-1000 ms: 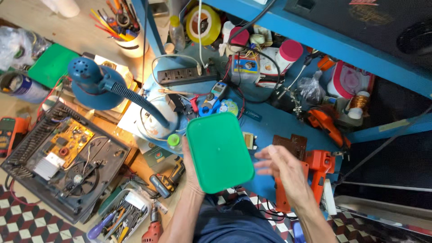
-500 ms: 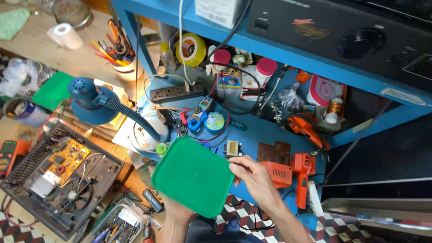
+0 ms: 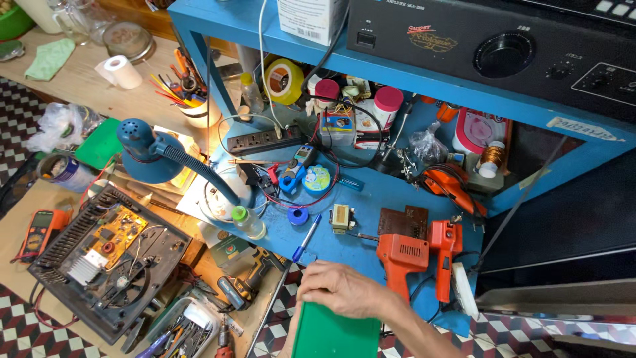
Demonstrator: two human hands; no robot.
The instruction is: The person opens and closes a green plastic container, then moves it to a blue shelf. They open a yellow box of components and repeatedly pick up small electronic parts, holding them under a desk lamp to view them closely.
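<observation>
Green tray (image 3: 334,335) has dropped lower; right hand (image 3: 341,288) fingers now clasp its top edge.

The green lid (image 3: 334,337) is flat, smooth and plain green, with soft round corners. Only its top part shows, because the rest runs off the bottom edge of the picture. It sits low down at the front edge of the blue table (image 3: 371,199), a bit tilted. The right hand (image 3: 341,290) lies across its top edge, fingers curled over it and touching it.
</observation>
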